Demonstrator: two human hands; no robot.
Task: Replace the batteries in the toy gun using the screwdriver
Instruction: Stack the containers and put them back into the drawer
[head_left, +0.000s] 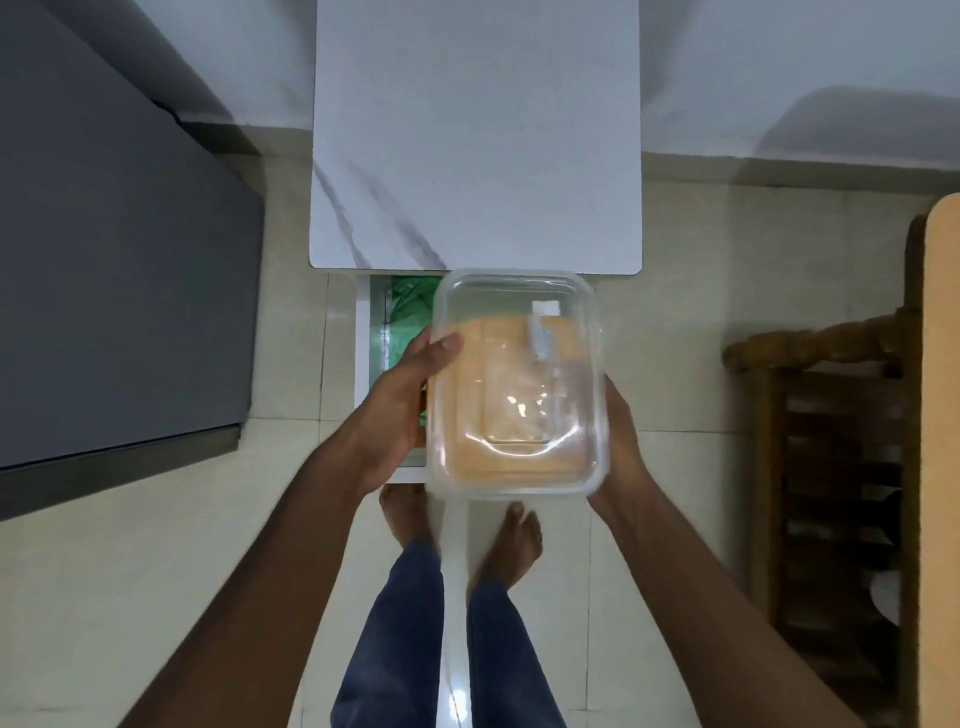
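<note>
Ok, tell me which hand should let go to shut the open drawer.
Left, probably. The left hand grips the clear plastic lidded container on the side directly above the open white drawer. The right hand cups the far side, away from it, and could likely keep supporting the container.

Box contents blurred, unidentifiable.

A person in dark blue denim trousers, barefoot, with both forearms bare and no sleeves, watch or rings in view.
</note>
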